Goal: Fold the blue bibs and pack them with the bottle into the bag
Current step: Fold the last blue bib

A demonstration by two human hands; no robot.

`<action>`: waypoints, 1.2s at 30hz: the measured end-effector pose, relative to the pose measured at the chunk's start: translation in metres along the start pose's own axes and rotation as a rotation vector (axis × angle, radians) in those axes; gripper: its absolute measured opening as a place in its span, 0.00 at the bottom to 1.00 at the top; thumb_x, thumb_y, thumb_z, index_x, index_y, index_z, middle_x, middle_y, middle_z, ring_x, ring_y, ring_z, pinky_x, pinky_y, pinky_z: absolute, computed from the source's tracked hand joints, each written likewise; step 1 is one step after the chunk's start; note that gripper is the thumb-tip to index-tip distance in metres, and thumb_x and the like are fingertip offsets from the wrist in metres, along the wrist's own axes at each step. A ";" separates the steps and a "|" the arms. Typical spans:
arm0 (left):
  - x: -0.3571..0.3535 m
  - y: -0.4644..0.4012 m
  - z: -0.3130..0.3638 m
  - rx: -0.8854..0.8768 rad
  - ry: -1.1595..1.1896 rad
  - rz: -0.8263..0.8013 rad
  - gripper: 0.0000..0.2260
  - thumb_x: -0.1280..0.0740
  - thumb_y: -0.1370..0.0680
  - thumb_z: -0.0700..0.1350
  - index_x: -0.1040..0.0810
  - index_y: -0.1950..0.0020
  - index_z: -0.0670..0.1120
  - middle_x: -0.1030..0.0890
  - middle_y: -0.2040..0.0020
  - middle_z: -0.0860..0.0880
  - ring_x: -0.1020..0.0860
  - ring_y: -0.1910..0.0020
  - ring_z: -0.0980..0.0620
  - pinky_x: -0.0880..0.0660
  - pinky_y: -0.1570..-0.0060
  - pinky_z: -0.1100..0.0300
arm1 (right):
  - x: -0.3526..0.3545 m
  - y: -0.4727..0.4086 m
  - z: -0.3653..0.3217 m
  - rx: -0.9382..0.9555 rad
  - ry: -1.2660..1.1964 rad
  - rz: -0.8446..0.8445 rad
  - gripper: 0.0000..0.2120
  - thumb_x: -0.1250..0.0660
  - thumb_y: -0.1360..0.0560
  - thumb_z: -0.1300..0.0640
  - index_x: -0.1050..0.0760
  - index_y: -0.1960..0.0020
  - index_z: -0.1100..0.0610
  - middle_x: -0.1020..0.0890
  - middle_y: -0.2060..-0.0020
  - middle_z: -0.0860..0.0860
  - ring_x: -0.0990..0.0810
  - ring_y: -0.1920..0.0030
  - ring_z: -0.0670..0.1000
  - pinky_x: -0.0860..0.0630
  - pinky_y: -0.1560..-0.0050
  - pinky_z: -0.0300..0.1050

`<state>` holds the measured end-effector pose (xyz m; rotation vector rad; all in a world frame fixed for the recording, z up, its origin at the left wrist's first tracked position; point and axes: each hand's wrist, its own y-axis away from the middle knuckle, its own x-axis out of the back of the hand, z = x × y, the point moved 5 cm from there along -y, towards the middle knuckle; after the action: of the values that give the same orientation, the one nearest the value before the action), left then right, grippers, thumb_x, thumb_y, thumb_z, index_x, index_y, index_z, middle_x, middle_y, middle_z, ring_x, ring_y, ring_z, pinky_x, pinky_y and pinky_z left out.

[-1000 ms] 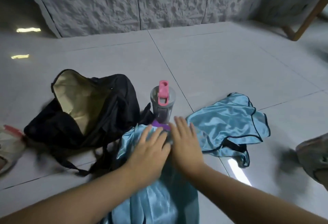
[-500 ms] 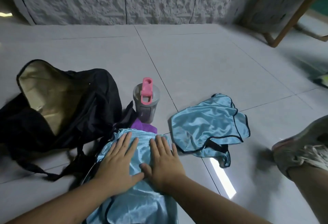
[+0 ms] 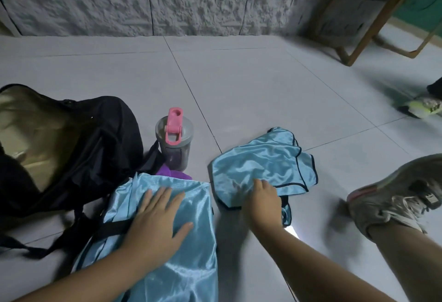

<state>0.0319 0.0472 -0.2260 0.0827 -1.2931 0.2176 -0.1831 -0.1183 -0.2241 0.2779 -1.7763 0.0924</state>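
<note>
A shiny blue bib point(image 3: 191, 242) lies flat on the floor in front of me, and my left hand point(image 3: 157, 222) presses on it with straight, spread fingers. To its right lies a second blue bib point(image 3: 267, 160), crumpled, with dark edging. My right hand point(image 3: 262, 200) grips its near edge with curled fingers. A grey bottle point(image 3: 174, 143) with a pink lid stands upright between the bibs and the bag. The black bag point(image 3: 100, 148) lies open at the left, its tan lining showing.
A purple cloth point(image 3: 173, 173) peeks out behind the flat bib. The bag's black straps point(image 3: 79, 227) trail across the floor by my left arm. My shoe point(image 3: 392, 196) is at the right. A wooden frame point(image 3: 363, 24) and another shoe point(image 3: 423, 106) are further off.
My right hand left the flat bib, moved right and took hold of the crumpled bib. My left hand stayed pressing on the flat bib. The camera shifted slightly.
</note>
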 end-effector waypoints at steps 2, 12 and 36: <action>0.000 -0.007 0.013 -0.016 0.040 0.042 0.29 0.43 0.22 0.64 0.24 0.29 0.49 0.21 0.32 0.48 0.26 0.30 0.45 0.42 0.24 0.47 | -0.001 -0.010 0.033 -0.095 0.058 -0.145 0.32 0.37 0.24 0.55 0.42 0.21 0.48 0.32 0.27 0.52 0.32 0.29 0.58 0.29 0.32 0.56; 0.002 -0.045 0.060 -0.005 0.246 0.062 0.18 0.36 0.24 0.55 0.20 0.37 0.52 0.20 0.43 0.52 0.24 0.40 0.48 0.25 0.38 0.51 | 0.006 -0.027 0.047 0.083 0.005 -0.053 0.05 0.36 0.27 0.57 0.22 0.54 0.54 0.24 0.56 0.52 0.24 0.51 0.58 0.27 0.50 0.51; 0.036 -0.128 0.072 0.439 0.597 -0.023 0.04 0.35 0.23 0.39 0.21 0.53 0.45 0.18 0.55 0.46 0.20 0.53 0.41 0.26 0.56 0.56 | 0.212 -0.047 -0.034 0.127 -0.833 0.058 0.14 0.32 0.32 0.64 0.34 0.71 0.56 0.36 0.74 0.51 0.37 0.71 0.49 0.41 0.70 0.43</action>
<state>0.0001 -0.0871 -0.1638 0.3777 -0.6337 0.4655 -0.1815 -0.1856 -0.0148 0.3905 -2.6120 0.1441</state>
